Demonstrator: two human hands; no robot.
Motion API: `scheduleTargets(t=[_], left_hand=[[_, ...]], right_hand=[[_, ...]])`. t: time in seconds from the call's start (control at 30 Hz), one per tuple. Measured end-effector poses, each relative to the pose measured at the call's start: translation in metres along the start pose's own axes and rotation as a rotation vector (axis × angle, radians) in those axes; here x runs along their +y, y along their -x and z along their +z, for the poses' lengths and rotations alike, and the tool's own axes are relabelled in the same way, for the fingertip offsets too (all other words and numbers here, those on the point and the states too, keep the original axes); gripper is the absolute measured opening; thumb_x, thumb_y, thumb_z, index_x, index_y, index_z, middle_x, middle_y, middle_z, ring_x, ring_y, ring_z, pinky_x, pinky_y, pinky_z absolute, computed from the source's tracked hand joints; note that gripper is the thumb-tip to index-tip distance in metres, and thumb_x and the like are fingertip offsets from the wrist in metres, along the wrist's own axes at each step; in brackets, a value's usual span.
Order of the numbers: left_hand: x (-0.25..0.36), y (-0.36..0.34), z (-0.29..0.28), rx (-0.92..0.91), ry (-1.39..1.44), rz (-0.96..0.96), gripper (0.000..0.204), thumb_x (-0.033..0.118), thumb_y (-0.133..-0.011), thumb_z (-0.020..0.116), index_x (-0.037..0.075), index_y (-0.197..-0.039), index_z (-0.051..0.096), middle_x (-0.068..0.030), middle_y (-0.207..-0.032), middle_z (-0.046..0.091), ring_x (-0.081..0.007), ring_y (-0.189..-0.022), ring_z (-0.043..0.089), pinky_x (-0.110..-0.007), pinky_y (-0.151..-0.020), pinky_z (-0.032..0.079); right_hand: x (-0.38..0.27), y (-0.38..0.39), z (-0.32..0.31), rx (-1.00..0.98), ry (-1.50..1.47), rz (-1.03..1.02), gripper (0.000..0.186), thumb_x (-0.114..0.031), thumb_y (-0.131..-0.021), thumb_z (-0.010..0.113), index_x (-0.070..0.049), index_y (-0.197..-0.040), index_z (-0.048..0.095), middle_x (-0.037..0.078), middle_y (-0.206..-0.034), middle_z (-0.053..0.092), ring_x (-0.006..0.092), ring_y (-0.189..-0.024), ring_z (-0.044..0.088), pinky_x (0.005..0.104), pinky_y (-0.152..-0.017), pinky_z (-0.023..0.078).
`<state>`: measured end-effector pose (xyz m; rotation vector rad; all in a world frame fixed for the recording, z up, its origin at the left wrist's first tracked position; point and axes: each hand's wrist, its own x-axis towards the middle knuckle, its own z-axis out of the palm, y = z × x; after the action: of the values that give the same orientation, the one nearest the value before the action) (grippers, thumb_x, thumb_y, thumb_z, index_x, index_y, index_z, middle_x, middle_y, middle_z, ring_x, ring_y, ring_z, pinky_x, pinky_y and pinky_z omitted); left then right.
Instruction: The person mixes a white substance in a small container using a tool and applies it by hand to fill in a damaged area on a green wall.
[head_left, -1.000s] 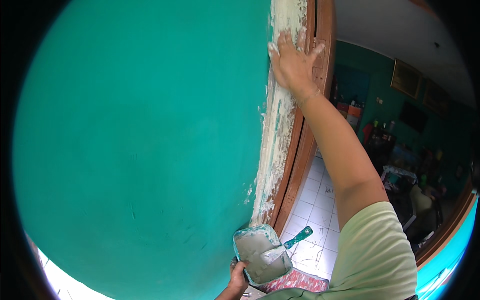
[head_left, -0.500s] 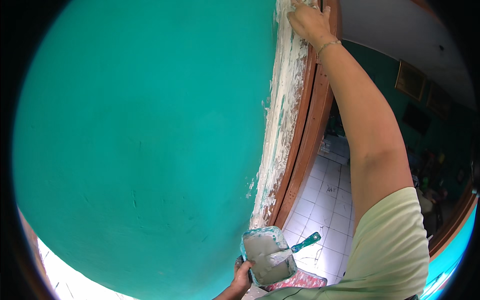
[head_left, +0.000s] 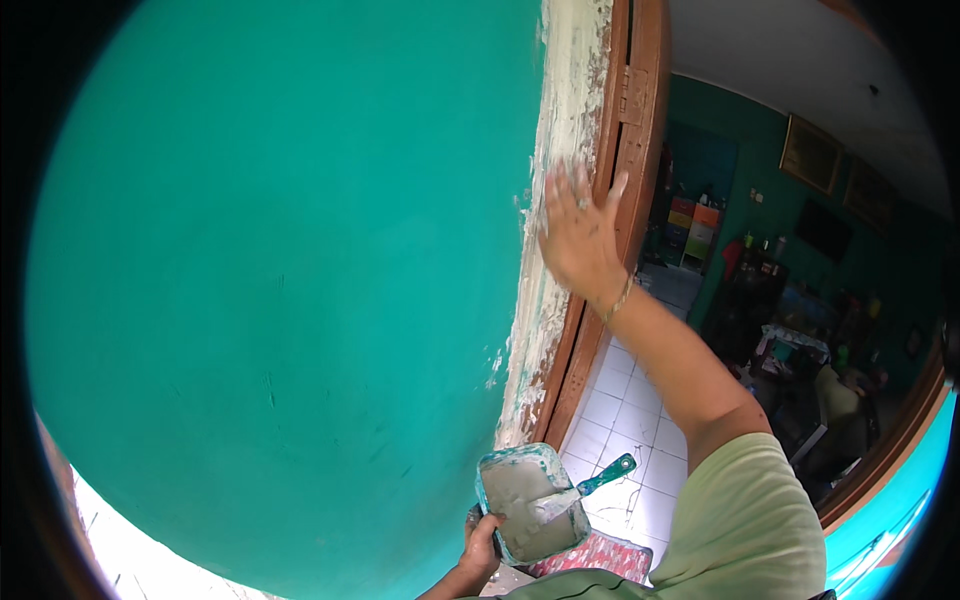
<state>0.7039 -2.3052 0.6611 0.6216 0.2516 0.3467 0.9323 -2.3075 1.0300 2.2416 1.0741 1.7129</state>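
Note:
My right hand [head_left: 582,228], fingers spread and smudged with white, is flat on or very near the strip of rough white filler [head_left: 565,80] between the turquoise wall [head_left: 280,280] and the brown wooden door frame [head_left: 640,100]. Low in the view, my left hand [head_left: 480,540] grips a plastic tray [head_left: 487,470] of grey-white paste at its left side. A putty knife with a teal handle [head_left: 607,474] lies across the tray, its blade in the paste.
Through the doorway are a white tiled floor [head_left: 618,410], a green-walled room with coloured drawers [head_left: 695,230], framed pictures [head_left: 810,155], dark furniture and clutter. A red-and-white mottled surface [head_left: 610,560] lies below the tray. A brown-edged opening curves at the far right.
My right hand went up to the top of the strip, then came down to about the middle, fingers spread. The tray stays in my left hand with little movement.

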Motion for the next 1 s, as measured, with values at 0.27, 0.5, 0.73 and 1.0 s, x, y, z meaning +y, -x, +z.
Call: scheduleTargets(t=[0.27, 0.5, 0.73, 1.0], left_hand=[[-0.015, -0.003, -0.007, 0.04, -0.006, -0.014, 0.052, 0.013, -0.072, 0.055, -0.002, -0.122, 0.052, -0.0151, -0.113, 0.06, -0.0297, -0.103, 0.059, -0.044, -0.092, 0.048], [-0.013, -0.003, -0.002, 0.046, 0.011, 0.025, 0.053, 0.015, -0.072, 0.056, -0.002, -0.121, 0.053, -0.0147, -0.114, 0.06, -0.0291, -0.104, 0.058, -0.043, -0.092, 0.048], [-0.004, 0.005, 0.002, -0.007, 0.065, 0.001, 0.057, 0.011, -0.075, 0.058, -0.001, -0.129, 0.046, -0.0175, -0.116, 0.057, -0.0326, -0.107, 0.056, -0.045, -0.093, 0.048], [-0.005, 0.007, 0.001, 0.049, 0.065, 0.06, 0.055, 0.01, -0.075, 0.058, -0.004, -0.127, 0.047, -0.0183, -0.114, 0.058, -0.0325, -0.104, 0.058, -0.044, -0.09, 0.05]], right_hand=[[0.051, -0.063, -0.021, 0.219, -0.485, 0.144, 0.048, -0.008, -0.083, 0.055, -0.009, -0.131, 0.055, 0.021, -0.143, 0.045, 0.0364, -0.136, 0.038, 0.0493, -0.115, 0.022], [0.083, -0.183, -0.044, 0.395, -0.062, 0.123, 0.043, -0.012, -0.086, 0.043, 0.006, -0.122, 0.056, 0.025, -0.112, 0.064, 0.0402, -0.113, 0.058, 0.0652, -0.111, 0.01], [0.049, -0.141, -0.033, 0.239, 0.643, 0.016, 0.051, -0.017, -0.092, 0.04, 0.008, -0.136, 0.044, 0.022, -0.141, 0.047, 0.0346, -0.138, 0.036, 0.0709, -0.107, 0.012], [0.059, -0.124, -0.076, -0.032, 0.053, 0.025, 0.038, -0.004, -0.079, 0.05, 0.001, -0.115, 0.062, 0.024, -0.133, 0.053, 0.0321, -0.134, 0.043, 0.0655, -0.109, 0.018]])
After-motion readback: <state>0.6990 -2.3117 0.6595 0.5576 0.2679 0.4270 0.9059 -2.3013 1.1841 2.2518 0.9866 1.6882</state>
